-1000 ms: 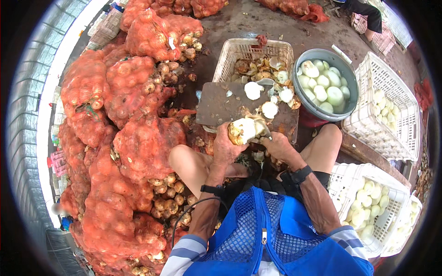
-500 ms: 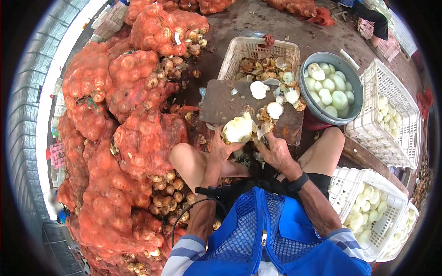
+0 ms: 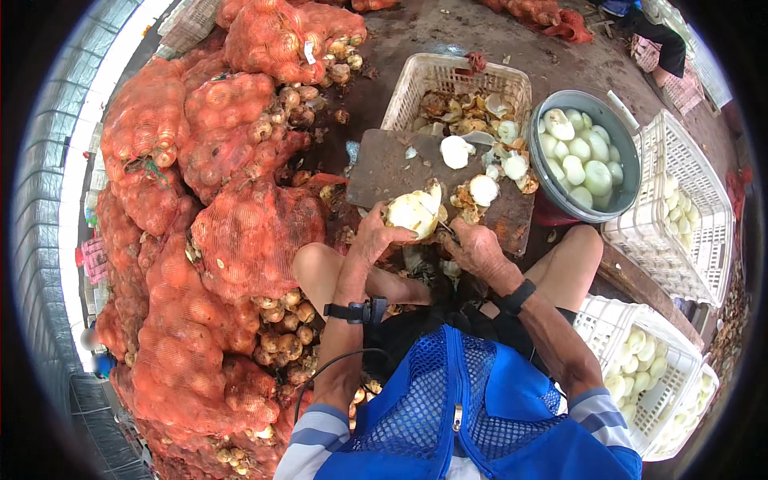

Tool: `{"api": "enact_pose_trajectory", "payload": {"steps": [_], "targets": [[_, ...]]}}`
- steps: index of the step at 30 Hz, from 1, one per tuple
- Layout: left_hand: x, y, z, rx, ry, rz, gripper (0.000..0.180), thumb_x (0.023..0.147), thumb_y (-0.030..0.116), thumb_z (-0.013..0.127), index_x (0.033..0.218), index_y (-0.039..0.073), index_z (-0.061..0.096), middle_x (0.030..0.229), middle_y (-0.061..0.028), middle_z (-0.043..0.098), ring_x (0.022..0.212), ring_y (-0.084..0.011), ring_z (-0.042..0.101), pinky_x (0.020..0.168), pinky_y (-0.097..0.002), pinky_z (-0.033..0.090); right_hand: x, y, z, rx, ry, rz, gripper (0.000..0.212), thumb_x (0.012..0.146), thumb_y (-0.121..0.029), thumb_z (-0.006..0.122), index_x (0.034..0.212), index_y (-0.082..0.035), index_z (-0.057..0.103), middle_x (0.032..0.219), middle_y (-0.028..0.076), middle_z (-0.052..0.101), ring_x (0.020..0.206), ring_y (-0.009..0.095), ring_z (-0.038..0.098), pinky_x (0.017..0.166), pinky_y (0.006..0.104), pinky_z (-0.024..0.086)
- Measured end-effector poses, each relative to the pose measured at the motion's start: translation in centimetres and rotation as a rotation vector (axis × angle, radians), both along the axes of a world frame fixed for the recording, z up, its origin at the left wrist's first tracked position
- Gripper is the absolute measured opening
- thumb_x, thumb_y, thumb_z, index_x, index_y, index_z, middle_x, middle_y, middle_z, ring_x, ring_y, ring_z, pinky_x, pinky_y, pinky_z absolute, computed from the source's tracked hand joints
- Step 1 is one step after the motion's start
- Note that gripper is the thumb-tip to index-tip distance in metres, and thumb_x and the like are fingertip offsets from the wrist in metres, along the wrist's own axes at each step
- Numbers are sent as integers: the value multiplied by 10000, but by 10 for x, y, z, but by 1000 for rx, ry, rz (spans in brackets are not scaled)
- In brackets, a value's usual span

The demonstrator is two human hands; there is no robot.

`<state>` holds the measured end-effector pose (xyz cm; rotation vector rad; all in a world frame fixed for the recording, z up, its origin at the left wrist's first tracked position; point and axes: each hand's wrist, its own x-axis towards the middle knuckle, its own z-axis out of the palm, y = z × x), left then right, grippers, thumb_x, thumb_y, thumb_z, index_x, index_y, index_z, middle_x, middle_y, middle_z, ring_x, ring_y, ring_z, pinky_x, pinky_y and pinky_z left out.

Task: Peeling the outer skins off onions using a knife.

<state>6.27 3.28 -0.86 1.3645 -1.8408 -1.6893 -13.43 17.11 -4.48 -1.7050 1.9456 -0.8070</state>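
My left hand (image 3: 373, 238) is closed around a partly peeled onion (image 3: 413, 214), its white flesh bare with a little skin left at the edge. Close to the onion's right side, my right hand (image 3: 477, 251) is closed on what looks like a small knife (image 3: 446, 227), mostly hidden by the fingers. Both hands are over the near edge of a dark board (image 3: 400, 170). On that board lie cut white onion pieces (image 3: 457, 152) and loose brown skins (image 3: 467, 206).
Behind the board, a white crate (image 3: 400, 92) holds onion peelings. A grey bucket (image 3: 538, 128) of peeled onions stands right of it. White crates (image 3: 640, 240) with peeled onions line the right. Red mesh sacks (image 3: 256, 240) of onions pile up on the left, loose onions (image 3: 284, 336) beside them.
The peel that hung from my right fingers is no longer seen there. My right hand has turned slightly toward the onion. The whole view has shifted a little.
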Motion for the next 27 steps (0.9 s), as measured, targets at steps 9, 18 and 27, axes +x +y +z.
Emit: {"api": "enact_pose_trajectory", "payload": {"steps": [9,18,27], "targets": [[-7,-5,9,-21,-29,-115,811,591,233,834,1273,-80,528,1178,-185,665,1077,-263,635,960,-325,478,-4,-15,-10,6,110,15,202,900,-194,615,932,-23,512,706,219,642,722,418,666,615,509,524],[0,3,-3,-198,-96,-114,915,525,222,892,1307,-35,491,1205,-207,652,1135,-315,626,988,-371,480,-5,-26,-2,180,227,-41,127,856,-115,588,823,8,590,726,190,672,720,390,694,627,488,560],[17,19,-10,-303,-172,-98,870,532,253,865,1276,-28,513,1173,-219,660,1109,-324,636,966,-369,485,-8,-10,3,-34,134,-36,174,877,-167,634,835,-26,540,712,207,650,679,389,672,564,501,522]]}}
